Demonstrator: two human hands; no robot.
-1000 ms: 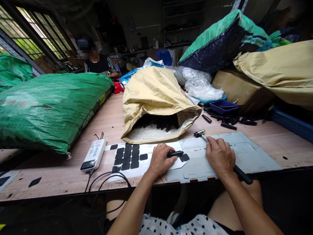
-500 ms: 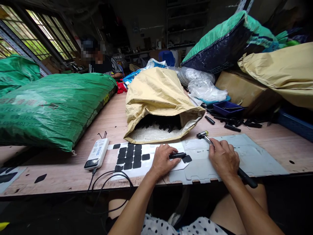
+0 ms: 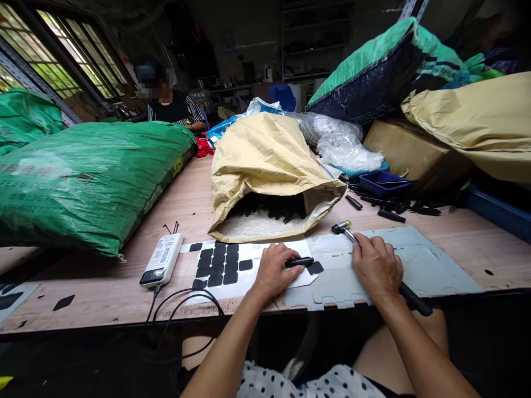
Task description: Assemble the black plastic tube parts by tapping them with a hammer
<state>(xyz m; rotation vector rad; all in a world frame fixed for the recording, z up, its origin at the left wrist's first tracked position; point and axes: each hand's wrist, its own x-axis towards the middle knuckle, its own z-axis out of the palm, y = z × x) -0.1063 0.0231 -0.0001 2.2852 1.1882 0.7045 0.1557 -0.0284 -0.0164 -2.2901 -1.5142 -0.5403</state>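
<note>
Barred windows [image 3: 62, 61], dark shelving [image 3: 315, 38], wooden table [image 3: 182, 193]

Nothing legible. Green sack [image 3: 91, 177] carries faint dark print rows plus a yellow tag at its edge, all too blurred to read. White power bank [image 3: 161, 258] has a printed label and teal sack [image 3: 418, 58] has markings, both too small.

The left hand [image 3: 276, 271] lies palm down with knuckles up, its fingers bent and drawn against the thumb in a closed pinch. Its bare forearm runs back and down toward the body, and the wrist is nearly straight. The right hand [image 3: 376, 268] is also palm down, its fingers curled closed in a fist-like grip and its bare forearm angling out to the right; the two hands are near each other, not touching.
</note>
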